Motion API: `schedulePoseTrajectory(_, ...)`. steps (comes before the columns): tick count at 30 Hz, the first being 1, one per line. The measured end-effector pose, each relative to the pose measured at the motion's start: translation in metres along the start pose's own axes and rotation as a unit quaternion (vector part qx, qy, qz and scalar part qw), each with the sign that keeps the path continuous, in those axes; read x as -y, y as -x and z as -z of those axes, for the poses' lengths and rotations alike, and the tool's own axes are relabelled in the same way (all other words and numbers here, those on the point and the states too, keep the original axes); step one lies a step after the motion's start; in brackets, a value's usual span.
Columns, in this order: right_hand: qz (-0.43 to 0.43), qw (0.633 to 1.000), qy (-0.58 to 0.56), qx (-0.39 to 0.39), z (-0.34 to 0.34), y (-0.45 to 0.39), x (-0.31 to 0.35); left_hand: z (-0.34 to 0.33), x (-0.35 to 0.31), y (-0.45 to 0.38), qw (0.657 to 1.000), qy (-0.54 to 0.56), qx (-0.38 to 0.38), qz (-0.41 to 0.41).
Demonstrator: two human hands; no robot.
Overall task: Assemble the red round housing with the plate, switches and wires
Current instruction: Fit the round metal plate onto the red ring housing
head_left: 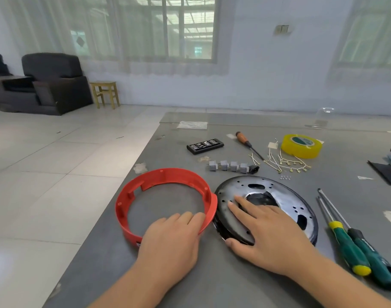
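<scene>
Nearby, left hand [170, 238] lies flat over the red plastic ring [145, 185] at the table's left edge [114, 192]; right hand [265, 232], fingers spread, presses the perforated metal plate [285, 196]

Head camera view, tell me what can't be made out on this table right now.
All in the head view:
- Red housing: its near rim is hidden under the left hand.
- Metal plate: the right hand covers its near left part.
- Bit case: bits too small to tell apart.
- Wires: tangled and too thin to count.
- Dark items at the right edge: cut off by the frame.
</scene>
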State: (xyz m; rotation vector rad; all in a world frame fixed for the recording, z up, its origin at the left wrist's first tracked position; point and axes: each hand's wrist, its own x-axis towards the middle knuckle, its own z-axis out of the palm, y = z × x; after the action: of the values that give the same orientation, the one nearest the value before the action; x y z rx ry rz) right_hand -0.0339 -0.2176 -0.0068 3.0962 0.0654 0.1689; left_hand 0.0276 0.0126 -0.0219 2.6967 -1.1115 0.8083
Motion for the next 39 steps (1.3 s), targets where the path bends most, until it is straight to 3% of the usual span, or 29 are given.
schedulePoseTrajectory(11, -0.051, 0.997, 0.043, -0.038, -0.008, 0.016, -0.003, -0.001, -0.005, 0.010, 0.998, 0.022, -0.025, 0.046)
schedulePoseTrajectory(16, -0.048, 0.995, 0.054, -0.065, -0.010, 0.016, -0.006, -0.002, 0.000, 0.010, 0.987, 0.114, -0.059, 0.093)
schedulePoseTrajectory(20, -0.047, 0.996, 0.044, -0.056, -0.012, 0.013, -0.006, -0.001, -0.001, 0.011, 0.940, 0.275, -0.141, 0.141)
schedulePoseTrajectory(23, -0.042, 0.997, 0.038, -0.053, -0.012, 0.011, -0.007, -0.001, -0.002, 0.013, 0.899, 0.367, -0.155, 0.183)
schedulePoseTrajectory(27, -0.047, 0.996, 0.040, -0.063, -0.014, 0.011, -0.009, -0.001, 0.000, 0.013, 0.868, 0.419, -0.156, 0.217)
schedulePoseTrajectory(31, -0.106, 0.987, 0.050, -0.113, -0.017, 0.015, -0.009, 0.000, 0.001, 0.015, 0.896, 0.380, -0.141, 0.180)
schedulePoseTrajectory(36, -0.097, 0.988, 0.059, -0.100, -0.017, 0.014, -0.010, 0.001, 0.004, 0.019, 0.939, 0.302, -0.083, 0.145)
schedulePoseTrajectory(39, -0.105, 0.987, 0.044, -0.117, -0.015, 0.015, -0.010, 0.002, 0.002, 0.021, 0.947, 0.271, -0.060, 0.159)
